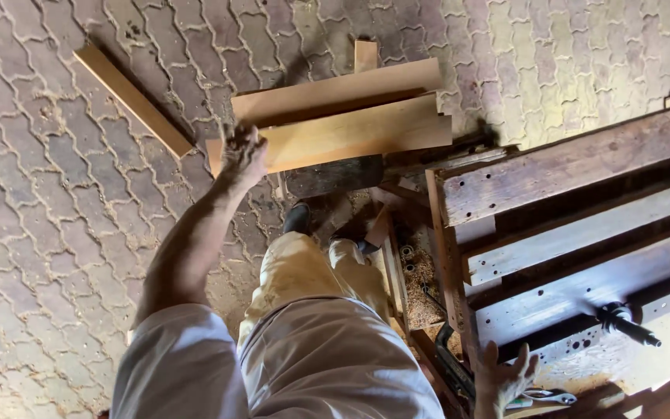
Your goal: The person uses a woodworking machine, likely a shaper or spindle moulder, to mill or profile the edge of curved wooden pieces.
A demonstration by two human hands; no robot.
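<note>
wooden boards (350, 128) lie stacked on the brick ground (56, 233), long sides running left to right, tipped up a little at the right. left hand (242, 155) closes on the near board's left end. right hand (502, 380) rests open, fingers spread, on the old workbench (583, 217), maybe for balance.

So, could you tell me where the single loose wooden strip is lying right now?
In the head view the wooden strip lies diagonally on the paving at upper left, left of the stacked boards.
</note>
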